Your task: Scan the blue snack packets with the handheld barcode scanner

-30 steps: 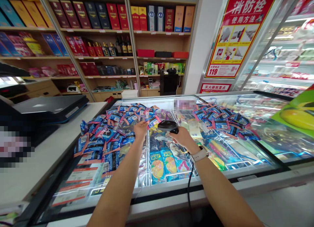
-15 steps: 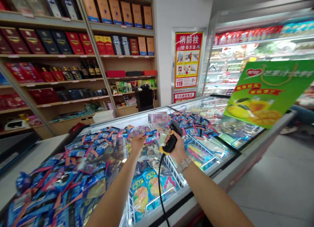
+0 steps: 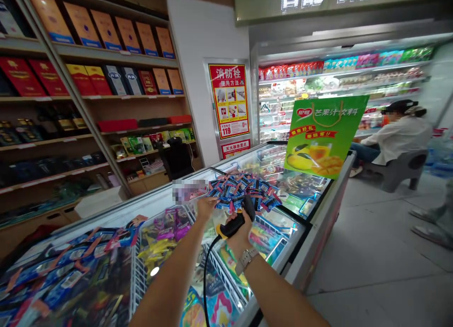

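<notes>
My right hand (image 3: 241, 236) is wrapped round a black and yellow handheld barcode scanner (image 3: 231, 226), whose head tilts up towards the pile; a dark cable hangs from its lower end. My left hand (image 3: 205, 209) has its fingers pinched at the near left edge of a pile of small blue and pink packets (image 3: 244, 188). A blue packet (image 3: 223, 205) is at those fingertips, partly merging with the pile. The pile lies on the glass top of a chest freezer (image 3: 272, 157). More of these packets (image 3: 76, 254) lie spread on the glass at the left.
Under the glass are white wire baskets (image 3: 226, 265) with bagged goods. A green juice carton sign (image 3: 323, 136) stands on the freezer's right side. Shelves of boxes (image 3: 130, 98) are at the left, a lit chiller (image 3: 339, 77) behind. A seated person (image 3: 396, 133) is at the right.
My view has turned to the right. My left hand has carried a blue packet from beside the scanner to the pile on the right. The scanner stays in my right hand.
</notes>
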Available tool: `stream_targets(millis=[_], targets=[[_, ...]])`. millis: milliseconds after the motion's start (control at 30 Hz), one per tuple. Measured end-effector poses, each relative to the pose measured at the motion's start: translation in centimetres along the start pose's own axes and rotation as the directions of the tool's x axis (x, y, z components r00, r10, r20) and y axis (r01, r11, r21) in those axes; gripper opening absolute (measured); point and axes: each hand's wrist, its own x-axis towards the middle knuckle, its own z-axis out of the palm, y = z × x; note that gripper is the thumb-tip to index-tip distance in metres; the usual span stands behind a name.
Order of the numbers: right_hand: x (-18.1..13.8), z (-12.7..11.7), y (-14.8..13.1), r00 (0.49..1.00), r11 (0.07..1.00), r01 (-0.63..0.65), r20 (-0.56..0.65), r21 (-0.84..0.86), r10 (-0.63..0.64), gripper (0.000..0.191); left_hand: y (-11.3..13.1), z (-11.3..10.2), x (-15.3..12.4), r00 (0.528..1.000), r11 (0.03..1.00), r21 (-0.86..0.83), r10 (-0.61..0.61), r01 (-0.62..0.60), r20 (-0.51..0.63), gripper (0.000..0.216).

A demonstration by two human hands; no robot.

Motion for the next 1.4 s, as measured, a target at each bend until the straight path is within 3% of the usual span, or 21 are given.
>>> stream_targets(millis=[200, 300, 400, 500, 600, 667, 767, 933, 1033, 1133, 1200, 1267, 1400], targets=[[0.2, 0.0, 0.0, 1.000, 1.000, -0.021, -0.015, 0.014, 0.021, 0.022, 0.6, 0.1, 0.6, 1.000, 0.999, -0.043, -0.012, 0.012, 0.012, 0.021], [-0.7, 0.6, -0.2, 0.999, 0.999, -0.045, 0.004, 0.028, 0.045, 0.021, 0.8, -1.8, -0.1, 0.995, 0.995, 0.044, 0.088, -0.086, -0.048, 0.026], [-2.1, 1.9, 0.4, 0.987, 0.997, -0.055, 0.151, -0.049, 0.062, 0.021, 0.0, -6.4, -1.0, 0.970, 0.953, 0.265, 0.192, -0.148, -0.149, 0.029], [-3.7, 3.3, 2.6, 0.944, 0.977, -0.107, 0.288, -0.186, 0.158, 0.022, -2.4, -12.9, -2.9, 0.938, 0.834, 0.551, 0.193, -0.002, -0.289, 0.036], [-5.4, 3.8, 6.0, 0.920, 0.934, -0.200, 0.271, -0.295, 0.282, 0.024, -5.3, -18.7, -5.9, 0.922, 0.653, 0.707, 0.036, 0.271, -0.386, 0.051], [-6.4, 3.6, 8.3, 0.918, 0.909, -0.259, 0.210, -0.327, 0.337, 0.024, -6.6, -20.8, -7.9, 0.919, 0.562, 0.738, -0.117, 0.373, -0.375, 0.053], [-7.5, 2.9, 10.7, 0.907, 0.878, -0.304, 0.169, -0.370, 0.386, 0.026, -7.1, -21.2, -10.1, 0.945, 0.531, 0.782, -0.205, 0.326, -0.254, 0.047], [-8.0, 2.3, 10.5, 0.881, 0.851, -0.320, 0.202, -0.416, 0.429, 0.032, -5.3, -18.2, -12.9, 0.983, 0.599, 0.784, -0.163, 0.164, -0.081, 0.062], [-7.9, 2.1, 9.5, 0.877, 0.844, -0.343, 0.181, -0.412, 0.445, 0.030, -5.0, -17.5, -14.7, 0.989, 0.680, 0.719, -0.111, 0.144, -0.093, 0.058], [-8.0, 2.0, 8.9, 0.873, 0.834, -0.346, 0.180, -0.429, 0.454, 0.029, -5.6, -17.7, -16.0, 0.970, 0.825, 0.535, -0.061, 0.182, -0.236, 0.045], [-8.2, 1.9, 8.7, 0.866, 0.820, -0.342, 0.184, -0.459, 0.465, 0.029, -6.1, -18.0, -16.5, 0.909, 0.935, 0.282, -0.086, 0.215, -0.408, 0.036], [-8.5, 2.0, 8.4, 0.857, 0.807, -0.324, 0.207, -0.494, 0.471, 0.029, -6.4, -18.3, -16.6, 0.831, 0.983, -0.012, -0.160, 0.181, -0.533, 0.029], [-9.1, 2.3, 7.8, 0.814, 0.757, -0.262, 0.284, -0.599, 0.506, 0.029, -6.9, -18.6, -16.5, 0.747, 0.908, -0.418, -0.292, 0.021, -0.597, 0.028]])
